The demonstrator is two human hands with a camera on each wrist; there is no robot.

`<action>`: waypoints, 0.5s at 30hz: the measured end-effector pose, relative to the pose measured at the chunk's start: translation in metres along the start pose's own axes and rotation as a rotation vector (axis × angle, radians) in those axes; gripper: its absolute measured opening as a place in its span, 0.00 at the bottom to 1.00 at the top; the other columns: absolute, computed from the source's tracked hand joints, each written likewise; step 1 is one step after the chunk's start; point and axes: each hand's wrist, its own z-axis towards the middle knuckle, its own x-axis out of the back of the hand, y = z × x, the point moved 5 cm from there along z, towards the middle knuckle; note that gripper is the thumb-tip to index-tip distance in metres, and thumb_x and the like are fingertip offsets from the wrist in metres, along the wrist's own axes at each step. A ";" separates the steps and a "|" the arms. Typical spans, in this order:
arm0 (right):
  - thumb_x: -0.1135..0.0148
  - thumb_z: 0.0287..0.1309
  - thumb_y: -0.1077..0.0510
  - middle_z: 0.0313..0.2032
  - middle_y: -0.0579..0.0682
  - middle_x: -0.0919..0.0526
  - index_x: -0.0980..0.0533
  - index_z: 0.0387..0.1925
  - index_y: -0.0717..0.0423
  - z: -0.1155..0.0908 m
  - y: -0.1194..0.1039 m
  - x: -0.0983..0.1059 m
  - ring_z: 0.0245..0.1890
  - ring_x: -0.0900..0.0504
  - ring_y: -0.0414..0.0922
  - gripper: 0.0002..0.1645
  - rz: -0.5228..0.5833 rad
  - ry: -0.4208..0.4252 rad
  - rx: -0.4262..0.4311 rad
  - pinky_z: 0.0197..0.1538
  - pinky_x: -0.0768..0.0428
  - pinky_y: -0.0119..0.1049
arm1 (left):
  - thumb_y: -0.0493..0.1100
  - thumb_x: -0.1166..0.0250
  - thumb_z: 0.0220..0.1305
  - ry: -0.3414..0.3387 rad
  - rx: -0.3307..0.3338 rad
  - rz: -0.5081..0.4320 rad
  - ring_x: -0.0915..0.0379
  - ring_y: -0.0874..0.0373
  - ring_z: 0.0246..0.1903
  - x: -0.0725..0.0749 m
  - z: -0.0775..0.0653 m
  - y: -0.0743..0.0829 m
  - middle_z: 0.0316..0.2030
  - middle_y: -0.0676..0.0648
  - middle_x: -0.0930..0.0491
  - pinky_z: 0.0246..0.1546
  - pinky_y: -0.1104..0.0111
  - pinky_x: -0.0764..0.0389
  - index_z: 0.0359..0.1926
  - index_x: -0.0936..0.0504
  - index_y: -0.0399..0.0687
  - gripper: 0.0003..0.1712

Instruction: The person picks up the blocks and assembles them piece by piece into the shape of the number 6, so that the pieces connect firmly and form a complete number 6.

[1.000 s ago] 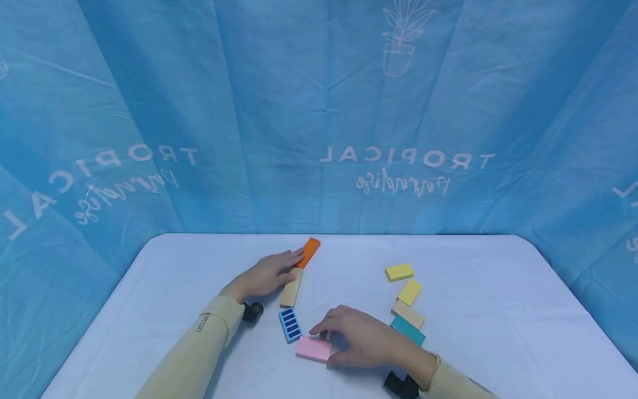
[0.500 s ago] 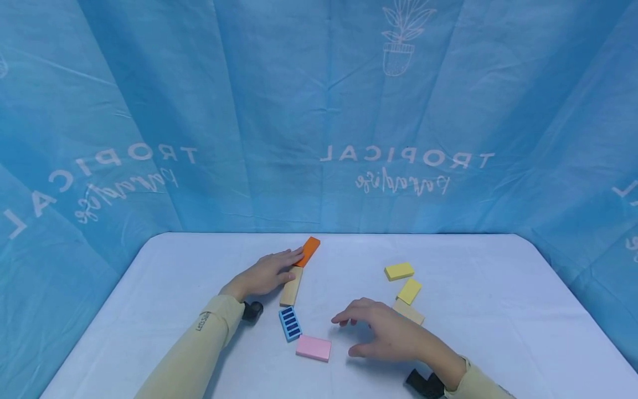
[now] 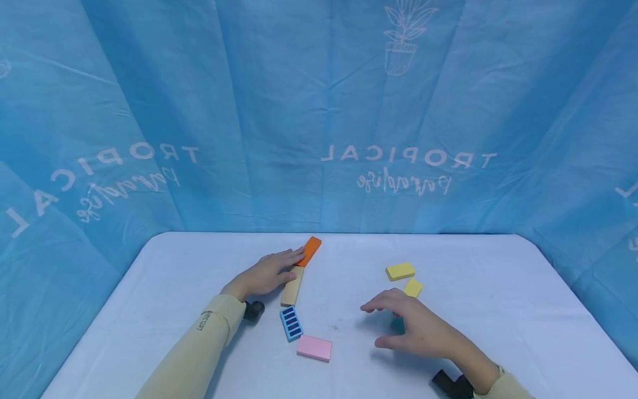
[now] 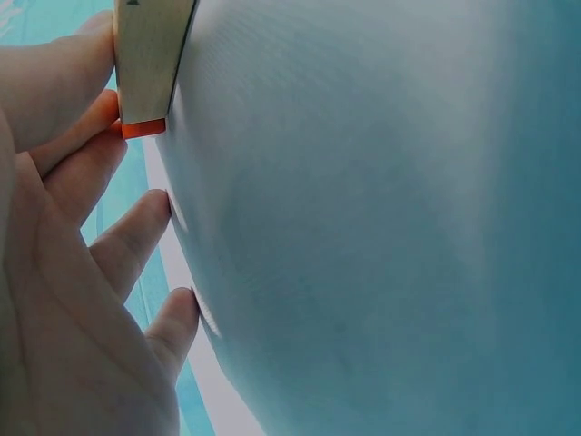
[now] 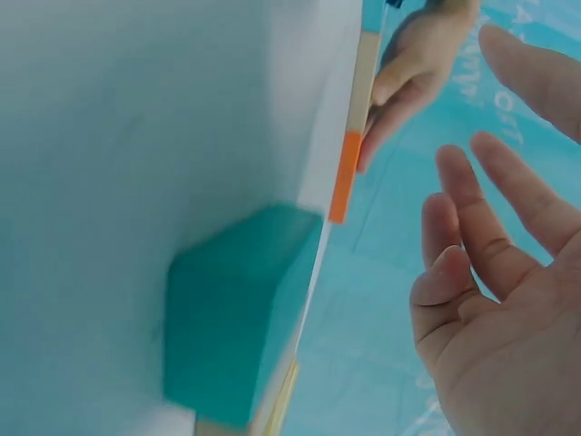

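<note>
L hand (image 3: 266,275) palm-down, fingers spread, fingertips at L side of orange blk (image 3: 312,249), thumb against plain wood blk (image 3: 292,288); these two lie end to end, slanting, far part of white surface (image 3: 498,288). Nearer: blue blk w/ dark bars (image 3: 291,323) just beside wood blk's near end, then pink blk (image 3: 314,348) at its near corner; contact there unclear. R hand (image 3: 423,324) raised, fingers loosely bent & spread, thumb well apart; teal blk (image 5: 222,331) on surface, partly hidden behind it in head view. Far yellow blk (image 3: 400,271) beyond R hand, near yellow blk (image 3: 413,287) partly covered.
</note>
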 end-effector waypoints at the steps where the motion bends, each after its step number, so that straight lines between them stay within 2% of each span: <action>1: 0.23 0.54 0.49 0.56 0.35 0.20 0.22 0.60 0.41 -0.002 0.002 0.002 0.58 0.25 0.41 0.30 0.000 0.006 -0.005 0.58 0.21 0.47 | 0.45 0.44 0.77 0.001 0.000 -0.001 0.52 0.44 0.76 0.000 0.000 0.000 0.77 0.47 0.44 0.73 0.43 0.49 0.77 0.40 0.46 0.32; 9: 0.22 0.51 0.50 0.56 0.38 0.19 0.23 0.61 0.43 -0.016 0.020 0.016 0.58 0.25 0.40 0.34 0.014 0.054 -0.005 0.60 0.23 0.48 | 0.45 0.44 0.76 0.001 0.000 -0.006 0.52 0.44 0.76 0.000 0.000 0.001 0.77 0.48 0.44 0.73 0.44 0.49 0.77 0.39 0.45 0.32; 15: 0.21 0.49 0.47 0.55 0.37 0.19 0.24 0.62 0.41 -0.025 0.030 0.021 0.57 0.25 0.40 0.37 0.010 0.084 -0.032 0.59 0.23 0.50 | 0.45 0.44 0.77 0.001 -0.004 -0.008 0.52 0.44 0.76 0.000 0.000 0.001 0.77 0.48 0.44 0.73 0.43 0.49 0.76 0.39 0.45 0.32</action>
